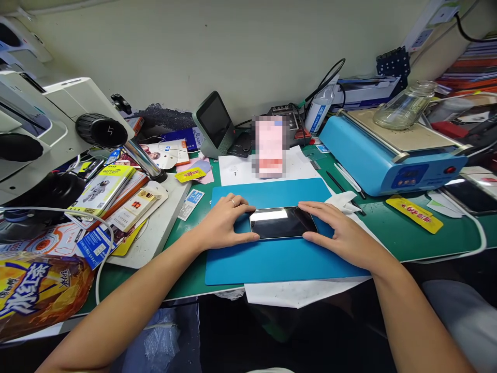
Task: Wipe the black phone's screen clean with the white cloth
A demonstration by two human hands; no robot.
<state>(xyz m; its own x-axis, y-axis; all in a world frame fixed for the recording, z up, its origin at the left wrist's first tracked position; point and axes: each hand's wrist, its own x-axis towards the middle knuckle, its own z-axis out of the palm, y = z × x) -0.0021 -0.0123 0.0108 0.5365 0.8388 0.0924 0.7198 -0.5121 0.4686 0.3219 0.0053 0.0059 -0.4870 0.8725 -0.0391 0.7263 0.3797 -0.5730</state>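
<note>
A smartphone (283, 224) with a dark, glossy screen lies sideways on the blue mat (240, 267), a bright reflection across its upper left. My left hand (223, 223), with a ring on one finger, grips the phone's left end, fingers at the far corner and thumb at the near one. At the other end my right hand (336, 228) holds it the same way, the thumb by the near right corner. White paper (306, 295) sticks out from under the mat's front edge, and a crumpled tissue (345, 201) lies beyond my right hand.
A microscope (104, 129) stands at the left among boxes and packets, with a bottle pack (42, 290) in front. Behind the mat are a small display (213, 122) and a blurred pink-screened object (269, 147). A blue heating plate (392, 155) carrying a glass jar (404, 109) is right.
</note>
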